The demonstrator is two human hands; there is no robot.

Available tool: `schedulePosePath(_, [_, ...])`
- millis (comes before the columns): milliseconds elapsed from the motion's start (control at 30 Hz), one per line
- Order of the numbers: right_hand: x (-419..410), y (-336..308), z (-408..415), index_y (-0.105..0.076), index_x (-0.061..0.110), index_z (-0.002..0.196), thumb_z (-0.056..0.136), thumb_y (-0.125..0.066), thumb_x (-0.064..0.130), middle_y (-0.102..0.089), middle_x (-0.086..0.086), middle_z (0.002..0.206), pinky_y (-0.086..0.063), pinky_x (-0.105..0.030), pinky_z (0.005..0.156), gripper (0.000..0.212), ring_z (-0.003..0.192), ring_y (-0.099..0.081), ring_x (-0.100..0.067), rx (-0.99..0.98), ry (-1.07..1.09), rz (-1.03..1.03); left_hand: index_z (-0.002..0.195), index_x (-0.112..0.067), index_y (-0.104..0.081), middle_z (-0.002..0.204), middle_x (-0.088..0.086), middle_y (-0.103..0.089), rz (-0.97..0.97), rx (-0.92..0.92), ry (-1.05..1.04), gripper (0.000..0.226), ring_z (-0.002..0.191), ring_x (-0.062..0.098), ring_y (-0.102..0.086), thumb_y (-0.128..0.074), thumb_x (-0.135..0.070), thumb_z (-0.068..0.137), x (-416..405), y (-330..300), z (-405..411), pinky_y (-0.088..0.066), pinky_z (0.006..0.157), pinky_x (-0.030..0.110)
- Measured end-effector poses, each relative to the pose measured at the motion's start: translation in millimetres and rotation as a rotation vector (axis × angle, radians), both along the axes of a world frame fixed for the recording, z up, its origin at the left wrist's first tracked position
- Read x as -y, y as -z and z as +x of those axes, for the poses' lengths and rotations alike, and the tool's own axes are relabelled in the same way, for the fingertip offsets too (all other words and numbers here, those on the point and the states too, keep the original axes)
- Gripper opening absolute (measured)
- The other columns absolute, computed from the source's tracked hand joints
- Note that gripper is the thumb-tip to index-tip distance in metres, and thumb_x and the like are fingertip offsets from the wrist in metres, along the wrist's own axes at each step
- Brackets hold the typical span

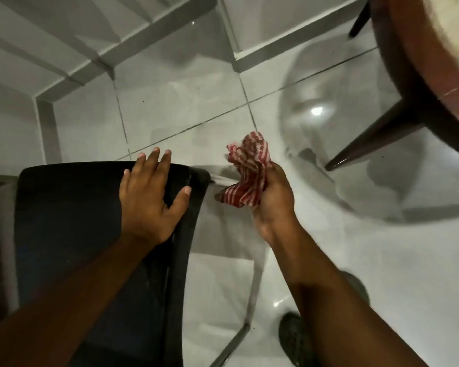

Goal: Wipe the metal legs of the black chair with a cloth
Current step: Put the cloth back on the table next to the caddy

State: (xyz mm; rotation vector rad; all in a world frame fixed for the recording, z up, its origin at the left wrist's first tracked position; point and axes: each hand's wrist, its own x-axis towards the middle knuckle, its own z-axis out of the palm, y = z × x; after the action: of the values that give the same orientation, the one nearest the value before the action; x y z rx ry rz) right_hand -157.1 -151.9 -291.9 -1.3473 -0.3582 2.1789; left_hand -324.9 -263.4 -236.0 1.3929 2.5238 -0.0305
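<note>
No brand, label or readable writing shows on anything in view.

The left hand lies flat, palm down, on the black chair near its far right corner. Its fingers are spread and open, gripping nothing; the fingertips reach just past the chair's far edge and the thumb points right toward the edge of the seat. The left forearm runs up from the lower left across the chair.

The right hand is just beside the chair's right edge, its wrist bent and the forearm coming up from the lower right. Its fingers are closed around a red-and-white striped cloth, which is bunched in the grip, with a loose crumpled end sticking up above the hand. The cloth is wrapped against a metal leg that emerges from the chair's far right corner; the short pale stretch of it between chair and cloth is blurred. Another length of metal frame slants across the floor under the chair's right side.

The floor is glossy pale tile with dark grout lines and a bright light reflection. A dark shoe sits on it near the right forearm. At upper right stands a dark wooden piece of furniture with 2 tapered legs visible, well apart from the chair.
</note>
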Motion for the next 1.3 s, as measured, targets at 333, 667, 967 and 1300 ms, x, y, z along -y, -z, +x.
schedulePosePath(333, [-54.5, -191.5, 145.3, -0.058, 0.010, 0.137, 0.105, -0.037, 0.017, -0.070, -0.011, 0.134, -0.049, -0.059, 0.106, 0.038, 0.126, -0.066, -0.028, 0.144, -0.040, 0.292, 0.157, -0.006, -0.029, 0.166, 0.022, -0.027, -0.058, 0.124, 0.045, 0.101, 0.155, 0.043, -0.025, -0.011, -0.074, 0.085, -26.1, -54.9, 67.7, -0.020, 0.123, 0.061])
schedulePosePath(667, [-191.1, -316.3, 272.8, -0.062, 0.032, 0.123, 0.098, -0.044, 0.045, -0.072, 0.005, 0.124, -0.061, -0.040, 0.080, 0.033, 0.113, -0.071, -0.021, 0.460, -0.090, 0.931, 0.162, -0.020, 0.000, 0.174, 0.008, 0.002, 0.060, 0.262, 0.195, 0.083, 0.161, 0.028, 0.002, -0.030, -0.067, 0.100, -172.2, -102.9, 205.4, -0.007, 0.129, 0.046])
schedulePosePath(967, [-300.7, -211.6, 276.1, -0.061, 0.015, 0.132, 0.094, -0.042, 0.039, 0.003, 0.001, 0.174, -0.031, -0.049, 0.124, 0.049, 0.157, -0.022, -0.026, 0.867, -1.185, 1.351, 0.162, -0.017, -0.013, 0.173, 0.014, -0.006, 0.022, 0.193, 0.221, 0.087, 0.160, 0.036, -0.004, -0.037, -0.069, 0.097, -278.7, -49.5, 249.5, -0.017, 0.129, 0.054])
schedulePosePath(1300, [-316.3, -193.1, 243.0, 0.022, 0.029, 0.156, 0.100, -0.039, 0.053, 0.057, 0.008, 0.146, -0.010, -0.052, 0.129, 0.086, 0.157, 0.018, -0.028, 1.073, -1.181, 1.315, 0.156, -0.009, -0.029, 0.163, 0.025, -0.032, 0.185, 0.133, 0.190, 0.092, 0.151, 0.049, -0.027, -0.039, -0.071, 0.088, -292.8, -31.5, 267.8, -0.032, 0.116, 0.066])
